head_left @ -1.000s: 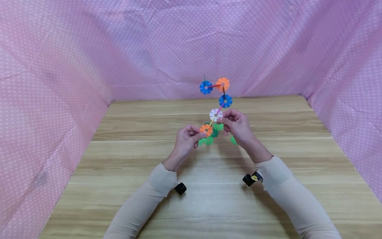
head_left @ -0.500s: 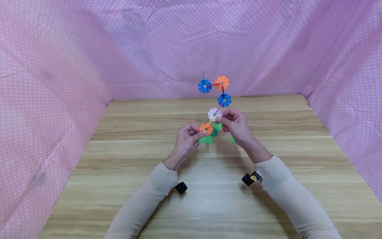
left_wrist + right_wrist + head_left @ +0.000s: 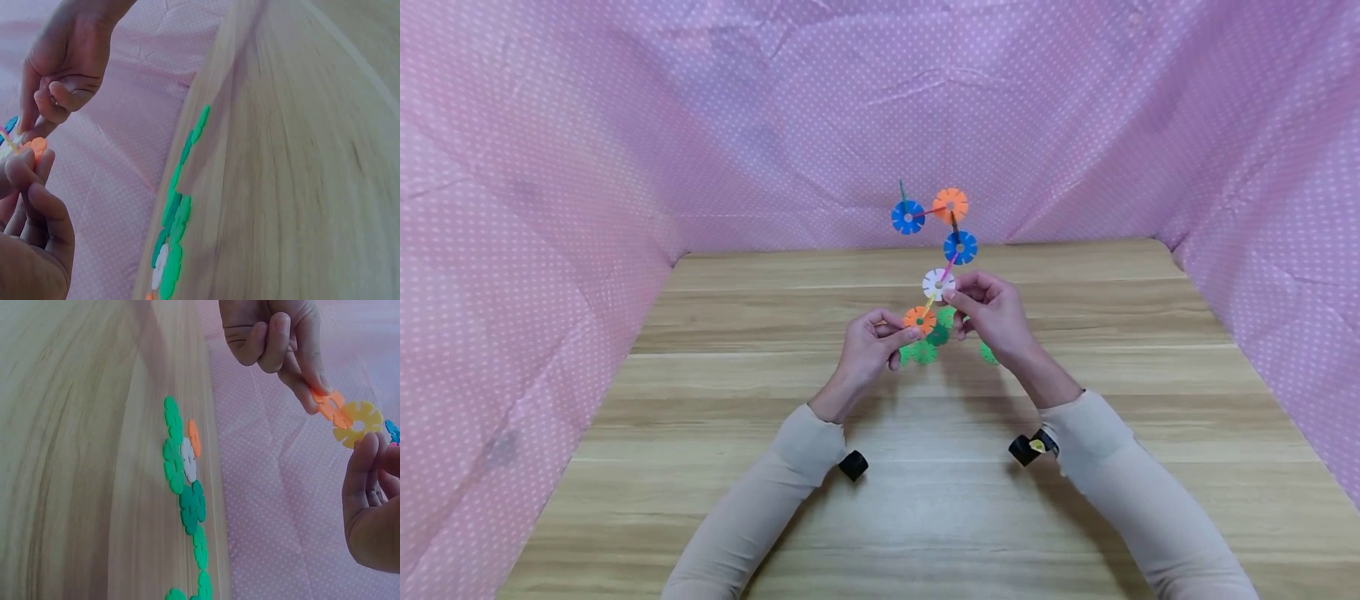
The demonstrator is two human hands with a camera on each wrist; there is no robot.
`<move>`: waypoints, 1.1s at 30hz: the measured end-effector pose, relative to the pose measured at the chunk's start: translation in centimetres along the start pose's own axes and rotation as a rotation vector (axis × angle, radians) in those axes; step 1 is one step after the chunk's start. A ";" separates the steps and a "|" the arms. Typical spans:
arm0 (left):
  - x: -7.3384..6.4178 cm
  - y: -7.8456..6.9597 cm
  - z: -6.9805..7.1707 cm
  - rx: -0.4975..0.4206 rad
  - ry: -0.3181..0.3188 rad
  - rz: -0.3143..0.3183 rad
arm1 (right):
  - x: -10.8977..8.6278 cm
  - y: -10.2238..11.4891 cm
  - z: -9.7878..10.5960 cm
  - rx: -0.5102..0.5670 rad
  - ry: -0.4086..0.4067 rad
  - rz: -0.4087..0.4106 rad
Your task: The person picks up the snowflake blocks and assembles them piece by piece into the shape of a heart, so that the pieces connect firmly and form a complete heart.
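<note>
Slotted plastic snowflake discs are joined in a zigzag chain held above the table. My left hand [image 3: 867,352] pinches the orange disc [image 3: 912,318] at the chain's near end. The white disc [image 3: 930,284] is pinched by my right hand [image 3: 1002,318]. Between them sits a yellow disc [image 3: 372,419], slotted into the orange one. Beyond the white disc the chain climbs through a pink disc [image 3: 949,267], a blue disc [image 3: 969,250], a dark edge-on disc, another orange disc [image 3: 959,200], a red one and a second blue disc [image 3: 900,222], with a green disc [image 3: 903,194] upright on top.
Behind the hands, several green discs [image 3: 925,353] lie on the wooden table [image 3: 760,483], and another green disc [image 3: 988,354] lies to the right. A white disc [image 3: 189,461] is among them in the right wrist view. Pink dotted cloth [image 3: 820,125] surrounds the table.
The chain's upper end has swung slightly left and tilted. Both hands keep their pinch on the orange and white discs and stay almost in place.
</note>
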State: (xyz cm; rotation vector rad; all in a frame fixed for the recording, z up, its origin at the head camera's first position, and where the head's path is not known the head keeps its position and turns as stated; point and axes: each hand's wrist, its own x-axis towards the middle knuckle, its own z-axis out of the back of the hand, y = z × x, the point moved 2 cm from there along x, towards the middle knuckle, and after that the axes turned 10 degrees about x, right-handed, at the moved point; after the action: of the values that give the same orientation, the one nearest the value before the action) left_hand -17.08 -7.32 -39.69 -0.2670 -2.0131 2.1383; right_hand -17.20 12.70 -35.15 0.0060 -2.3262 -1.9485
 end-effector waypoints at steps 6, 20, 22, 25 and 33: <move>0.2 0.1 0.4 0.072 0.031 -0.014 | -0.1 0.2 0.0 0.021 0.009 -0.007; 1.3 0.8 4.1 0.470 0.053 -0.094 | -0.1 -0.2 0.5 0.055 -0.007 -0.013; 1.8 1.0 5.0 0.546 0.029 -0.109 | -0.1 -0.2 0.7 0.057 -0.003 -0.012; 2.5 1.4 6.4 0.671 -0.008 -0.117 | -0.1 -0.3 0.9 0.057 0.003 -0.014; 4.4 2.0 7.7 1.048 0.014 -0.129 | -0.2 -0.3 1.1 0.025 0.004 -0.023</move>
State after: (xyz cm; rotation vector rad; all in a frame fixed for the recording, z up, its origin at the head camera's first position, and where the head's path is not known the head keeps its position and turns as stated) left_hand -23.35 -13.76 -41.21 0.0207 -0.6532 2.7077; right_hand -17.13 13.71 -35.62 0.0395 -2.3584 -1.9276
